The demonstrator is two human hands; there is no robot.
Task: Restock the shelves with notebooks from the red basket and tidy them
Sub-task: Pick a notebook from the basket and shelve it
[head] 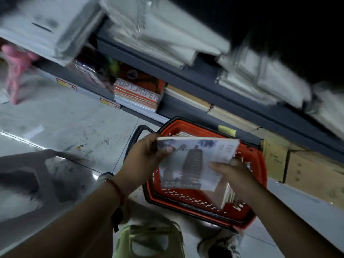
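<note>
Left hand (147,155) and right hand (232,174) both grasp notebook stack (195,164) by opposite edges — held above red basket (186,198) on floor. Not yet shelved; more notebooks remain in basket — shelf (186,75) still awaits restocking, tidying.

Both forearms bare, no sleeves in view. Left wrist: thin red thread bracelet (116,189), and below it toward 6 o'clock a dark strap or band (116,218), blurred, type unclear. Right wrist bare. Pale yellow-green garment (149,241) at 6 o'clock in the view. Light-coloured worn sneaker (219,244) at about 5 o'clock, laces faintly visible; second shoe (105,176) partly hidden behind left wrist.
</note>
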